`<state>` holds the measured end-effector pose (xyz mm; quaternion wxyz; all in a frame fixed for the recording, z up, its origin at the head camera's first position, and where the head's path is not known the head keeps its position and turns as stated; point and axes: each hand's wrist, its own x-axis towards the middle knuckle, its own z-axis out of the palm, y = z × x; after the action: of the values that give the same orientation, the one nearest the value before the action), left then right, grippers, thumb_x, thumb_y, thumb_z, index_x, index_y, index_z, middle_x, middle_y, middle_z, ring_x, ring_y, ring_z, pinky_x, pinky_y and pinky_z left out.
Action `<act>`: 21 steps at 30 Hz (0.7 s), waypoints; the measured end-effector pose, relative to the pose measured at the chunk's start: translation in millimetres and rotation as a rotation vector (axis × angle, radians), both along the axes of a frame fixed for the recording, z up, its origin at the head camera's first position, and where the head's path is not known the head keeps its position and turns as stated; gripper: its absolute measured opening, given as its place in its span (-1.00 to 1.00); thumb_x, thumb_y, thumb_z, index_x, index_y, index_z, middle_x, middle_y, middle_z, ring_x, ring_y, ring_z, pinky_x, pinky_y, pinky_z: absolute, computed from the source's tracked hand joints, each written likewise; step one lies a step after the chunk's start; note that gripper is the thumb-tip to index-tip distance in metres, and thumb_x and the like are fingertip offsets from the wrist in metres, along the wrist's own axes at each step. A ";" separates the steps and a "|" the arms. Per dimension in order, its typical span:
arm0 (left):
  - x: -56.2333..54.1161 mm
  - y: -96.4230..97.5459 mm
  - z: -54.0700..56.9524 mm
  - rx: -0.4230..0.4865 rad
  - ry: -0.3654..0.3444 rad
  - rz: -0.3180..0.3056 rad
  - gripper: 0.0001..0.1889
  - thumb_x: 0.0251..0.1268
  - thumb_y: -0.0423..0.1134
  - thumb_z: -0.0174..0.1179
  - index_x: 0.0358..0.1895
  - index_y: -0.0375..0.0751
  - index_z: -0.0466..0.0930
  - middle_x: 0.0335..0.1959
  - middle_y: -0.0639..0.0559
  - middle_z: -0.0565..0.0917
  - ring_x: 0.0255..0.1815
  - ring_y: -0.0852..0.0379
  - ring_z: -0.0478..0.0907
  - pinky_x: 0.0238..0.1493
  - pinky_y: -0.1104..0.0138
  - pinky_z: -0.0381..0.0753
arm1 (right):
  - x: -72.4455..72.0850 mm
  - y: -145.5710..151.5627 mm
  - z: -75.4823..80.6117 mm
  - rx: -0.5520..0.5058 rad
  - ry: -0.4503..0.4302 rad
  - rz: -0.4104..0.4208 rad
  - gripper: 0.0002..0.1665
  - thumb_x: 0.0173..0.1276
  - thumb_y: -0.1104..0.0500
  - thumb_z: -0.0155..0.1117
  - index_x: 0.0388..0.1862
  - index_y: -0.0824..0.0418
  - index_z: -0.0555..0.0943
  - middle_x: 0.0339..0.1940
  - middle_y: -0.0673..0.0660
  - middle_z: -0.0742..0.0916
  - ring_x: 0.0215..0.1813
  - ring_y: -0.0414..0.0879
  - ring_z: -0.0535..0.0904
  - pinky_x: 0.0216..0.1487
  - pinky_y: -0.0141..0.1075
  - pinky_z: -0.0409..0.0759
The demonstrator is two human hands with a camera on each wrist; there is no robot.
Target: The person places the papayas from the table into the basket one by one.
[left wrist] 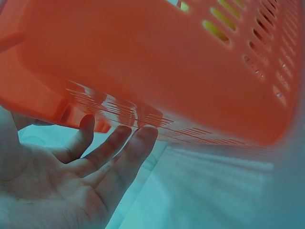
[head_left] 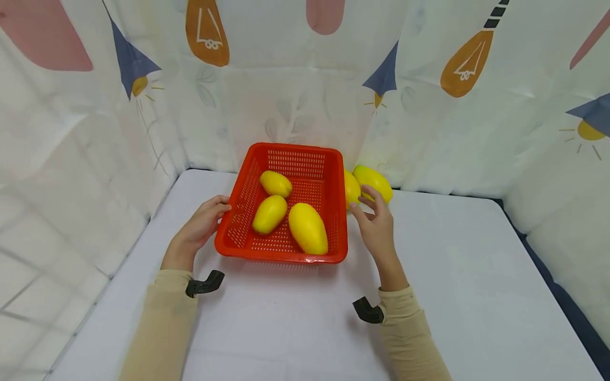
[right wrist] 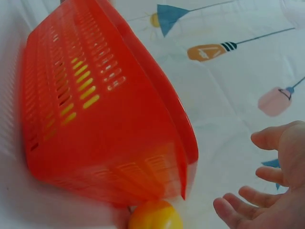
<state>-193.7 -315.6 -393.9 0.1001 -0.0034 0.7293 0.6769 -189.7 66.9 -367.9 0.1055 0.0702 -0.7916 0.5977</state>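
Observation:
A red plastic basket (head_left: 281,255) with slotted walls stands mid-table, holding three yellow mangoes: one at the back (head_left: 276,183), one at the left (head_left: 269,215) and a larger one in the front right (head_left: 308,228). My left hand (head_left: 199,228) grips the basket's left rim; in the left wrist view its fingers (left wrist: 143,138) reach under the rim beside the wall. My right hand (head_left: 378,230) is just off the basket's right side, fingers spread and slightly bent, holding nothing. Close by its fingertips lie two more mangoes, one partly hidden by the basket (head_left: 351,188), the other behind it (head_left: 374,182).
The white tabletop (head_left: 476,275) extends to the right and in front of the basket. A pale patterned curtain (head_left: 305,95) hangs along the back and sides. Black wrist mounts (head_left: 205,283) jut from both sleeves.

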 end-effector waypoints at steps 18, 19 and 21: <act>2.4 -3.4 -4.9 -0.031 -0.008 -0.017 -0.80 0.54 -0.17 -0.18 0.01 -0.17 0.33 -0.14 0.13 0.51 -0.05 0.20 0.48 -0.04 0.33 0.52 | -18.1 15.4 -14.3 -0.035 -0.020 -0.042 -0.42 0.39 0.00 0.21 0.35 0.06 0.38 0.34 0.03 0.49 0.31 0.01 0.48 0.29 -0.01 0.46; 1.9 -3.1 -4.8 -0.029 -0.003 -0.020 -0.80 0.54 -0.16 -0.18 0.01 -0.17 0.33 -0.14 0.13 0.51 -0.05 0.20 0.48 -0.04 0.33 0.52 | -18.6 15.6 -14.0 -0.037 -0.012 -0.044 -0.42 0.39 0.00 0.22 0.35 0.07 0.38 0.34 0.03 0.49 0.31 0.03 0.48 0.28 -0.01 0.46; 0.4 -2.6 -4.6 -0.026 0.005 -0.018 -0.80 0.54 -0.16 -0.17 0.00 -0.17 0.34 -0.14 0.13 0.51 -0.06 0.20 0.48 -0.04 0.33 0.52 | -20.1 16.0 -13.5 -0.038 0.004 -0.047 -0.42 0.39 0.01 0.22 0.34 0.08 0.38 0.33 0.05 0.49 0.30 0.05 0.48 0.28 0.00 0.46</act>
<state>-193.3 -318.2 -398.5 0.1045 0.0037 0.7381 0.6666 -209.9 82.9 -381.5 0.1224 0.0509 -0.7814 0.6098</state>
